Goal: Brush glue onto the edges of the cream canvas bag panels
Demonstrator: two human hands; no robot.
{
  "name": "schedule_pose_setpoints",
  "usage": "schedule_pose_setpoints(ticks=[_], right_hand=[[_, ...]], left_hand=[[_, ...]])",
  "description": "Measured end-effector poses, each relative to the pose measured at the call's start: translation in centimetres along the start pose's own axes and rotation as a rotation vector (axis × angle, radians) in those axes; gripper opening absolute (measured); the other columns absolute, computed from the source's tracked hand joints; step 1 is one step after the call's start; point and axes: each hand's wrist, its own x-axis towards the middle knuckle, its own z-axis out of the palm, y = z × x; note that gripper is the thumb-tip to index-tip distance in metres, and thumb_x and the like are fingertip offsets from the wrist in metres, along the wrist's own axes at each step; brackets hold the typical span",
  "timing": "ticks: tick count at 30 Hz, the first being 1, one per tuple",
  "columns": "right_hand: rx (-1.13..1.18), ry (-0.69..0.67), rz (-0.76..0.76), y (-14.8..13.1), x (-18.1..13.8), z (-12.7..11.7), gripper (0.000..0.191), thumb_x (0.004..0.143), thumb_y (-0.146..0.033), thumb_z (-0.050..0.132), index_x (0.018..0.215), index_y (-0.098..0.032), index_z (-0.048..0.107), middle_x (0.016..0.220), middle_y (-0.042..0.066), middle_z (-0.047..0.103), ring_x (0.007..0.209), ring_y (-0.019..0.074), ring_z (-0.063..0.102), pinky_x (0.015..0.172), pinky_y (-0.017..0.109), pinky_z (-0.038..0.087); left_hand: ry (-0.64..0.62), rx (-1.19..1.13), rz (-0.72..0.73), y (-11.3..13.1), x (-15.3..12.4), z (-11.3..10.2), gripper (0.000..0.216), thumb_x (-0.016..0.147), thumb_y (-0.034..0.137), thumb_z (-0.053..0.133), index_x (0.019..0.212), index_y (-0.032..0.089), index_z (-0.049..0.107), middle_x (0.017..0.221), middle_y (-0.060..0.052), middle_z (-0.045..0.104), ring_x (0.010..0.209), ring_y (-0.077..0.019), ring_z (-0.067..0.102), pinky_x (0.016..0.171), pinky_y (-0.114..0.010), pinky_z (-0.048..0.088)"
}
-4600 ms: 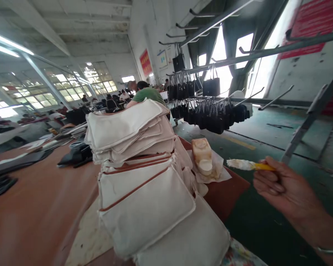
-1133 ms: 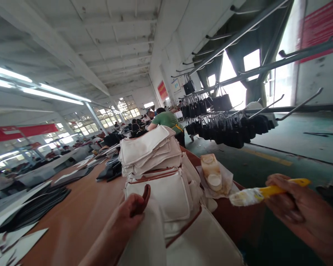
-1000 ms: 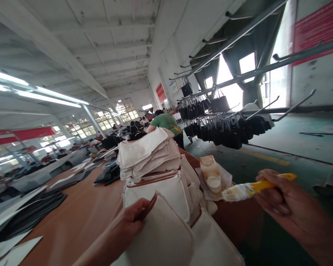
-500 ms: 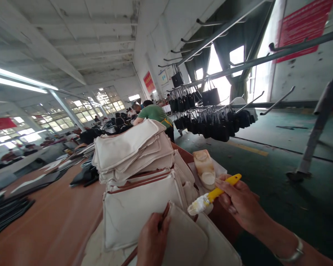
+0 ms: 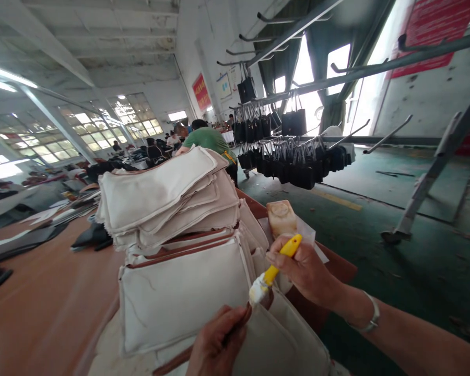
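My right hand is closed round the yellow handle of a brush. White paste coats its bristles, which meet or nearly meet the brown edge just beyond my left fingertips. With its fingers pinched, my left hand grips the brown-edged opening of a cream bag piece at the bottom of the view. Right behind it stands another cream bag piece with brown trim. A pile of similar cream pieces rises farther back. Past my right hand is a stained plastic container, partly hidden by that hand.
A brown-topped table extends left, with dark and pale flat pieces on it. A metal rack with several black bags stands at right on the green floor. A person in green bends over beyond the pile.
The brush has moved left and down to the brown edge by my left hand, its handle now steeper. The camera view has shifted, so the pile appears farther left.
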Motion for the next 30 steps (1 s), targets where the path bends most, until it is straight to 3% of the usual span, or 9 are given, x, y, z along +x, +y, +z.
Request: schedule_pose_setpoints(ticks=[4, 10, 16, 21, 24, 26, 30], right_hand=[[-0.004, 0.080, 0.031, -0.6, -0.2, -1.1, 0.029, 0.092, -0.040, 0.060, 0.076, -0.017, 0.055, 0.064, -0.004, 0.045, 0.058, 0.0094, 0.041, 0.057, 0.023, 0.036], [-0.096, -0.094, 0.074, -0.8, -1.9, -1.1, 0.028, 0.091, -0.038, 0.063, 0.076, -0.017, 0.055, 0.064, -0.003, 0.047, 0.058, 0.0093, 0.043, 0.056, 0.023, 0.036], [0.000, 0.149, 0.073, -0.5, -1.3, -2.2, 0.029, 0.091, -0.043, 0.063, 0.079, -0.018, 0.055, 0.054, -0.007, 0.039, 0.047, 0.0070, 0.033, 0.046, 0.022, 0.028], [-0.033, -0.134, 0.148, -1.2, -2.2, -1.5, 0.032, 0.090, -0.043, 0.064, 0.076, -0.016, 0.053, 0.060, -0.005, 0.042, 0.051, 0.0064, 0.037, 0.047, 0.021, 0.029], [0.062, -0.265, 0.250, -2.0, -2.6, -1.5, 0.034, 0.089, -0.046, 0.063, 0.076, -0.017, 0.051, 0.058, -0.006, 0.040, 0.048, 0.0061, 0.034, 0.043, 0.021, 0.024], [0.100, -0.238, 0.260, -2.5, -2.5, -1.7, 0.033, 0.089, -0.046, 0.063, 0.076, -0.017, 0.051, 0.056, -0.007, 0.039, 0.046, 0.0060, 0.032, 0.043, 0.021, 0.023], [-0.071, -0.163, 0.180, -2.4, -2.8, -0.6, 0.036, 0.086, -0.048, 0.067, 0.074, -0.017, 0.054, 0.059, -0.004, 0.040, 0.052, 0.0074, 0.035, 0.047, 0.022, 0.027]], left_hand=[[0.003, 0.025, 0.044, -0.3, -0.2, 0.3, 0.030, 0.092, 0.047, 0.056, 0.097, 0.024, 0.075, 0.081, -0.002, 0.059, 0.078, -0.0141, 0.057, 0.071, -0.021, 0.043], [-0.049, 0.153, 0.134, -1.6, -0.4, 1.2, 0.025, 0.095, 0.041, 0.053, 0.098, 0.024, 0.071, 0.083, -0.002, 0.061, 0.079, -0.0125, 0.059, 0.073, -0.018, 0.045], [0.074, 0.296, 0.379, -2.2, -1.8, 2.8, 0.016, 0.096, 0.027, 0.053, 0.103, 0.028, 0.068, 0.087, -0.001, 0.065, 0.079, -0.0111, 0.062, 0.070, -0.016, 0.046], [0.070, 0.446, 0.448, -1.6, -2.5, 2.7, 0.008, 0.093, 0.027, 0.058, 0.095, 0.026, 0.066, 0.079, 0.001, 0.065, 0.073, -0.0109, 0.063, 0.063, -0.016, 0.047], [0.071, 0.475, 0.446, -1.5, -2.7, 2.3, 0.009, 0.094, 0.027, 0.058, 0.094, 0.028, 0.067, 0.080, 0.002, 0.066, 0.075, -0.0100, 0.065, 0.062, -0.016, 0.046], [0.081, 0.493, 0.435, -1.6, -2.8, 2.2, 0.010, 0.094, 0.027, 0.058, 0.091, 0.026, 0.067, 0.077, 0.001, 0.065, 0.073, -0.0105, 0.065, 0.060, -0.017, 0.045], [0.136, 0.505, 0.429, -1.6, -3.6, 2.7, 0.011, 0.092, 0.027, 0.058, 0.085, 0.024, 0.067, 0.074, 0.000, 0.065, 0.069, -0.0125, 0.065, 0.057, -0.020, 0.045]])
